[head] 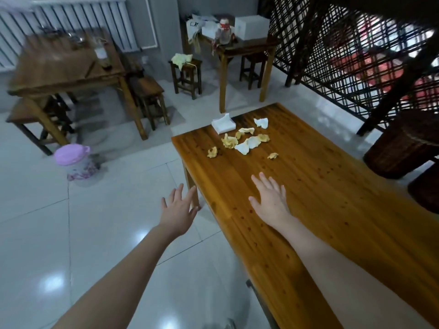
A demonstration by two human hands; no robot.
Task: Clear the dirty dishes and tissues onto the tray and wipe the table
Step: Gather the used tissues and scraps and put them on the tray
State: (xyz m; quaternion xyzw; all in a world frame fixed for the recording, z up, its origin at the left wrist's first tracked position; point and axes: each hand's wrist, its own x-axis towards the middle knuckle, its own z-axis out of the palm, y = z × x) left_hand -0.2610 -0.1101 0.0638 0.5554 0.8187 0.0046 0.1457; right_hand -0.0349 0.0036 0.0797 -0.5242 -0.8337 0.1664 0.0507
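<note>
Wooden worktop (pixel 332 186) lies under the right hand (pixel 270 200), fingers spread, holding nothing. Left hand (pixel 178 210) hovers beside it, likewise spread and unladen. Crumpled tissues (pixel 244 141) lie beyond both.

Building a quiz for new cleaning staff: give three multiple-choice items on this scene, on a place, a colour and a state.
1. Where does the napkin stack lie? A) at the far edge of the table B) on the floor C) on a stool
2. What colour is the bin lid? A) green B) pink C) black
3. How are the left hand and right hand? A) both open, empty B) one grips a tissue C) one holds a cloth
Answers: 1 A, it sits at that edge; 2 B, the lid is pink; 3 A, fingers spread, nothing held.
</note>
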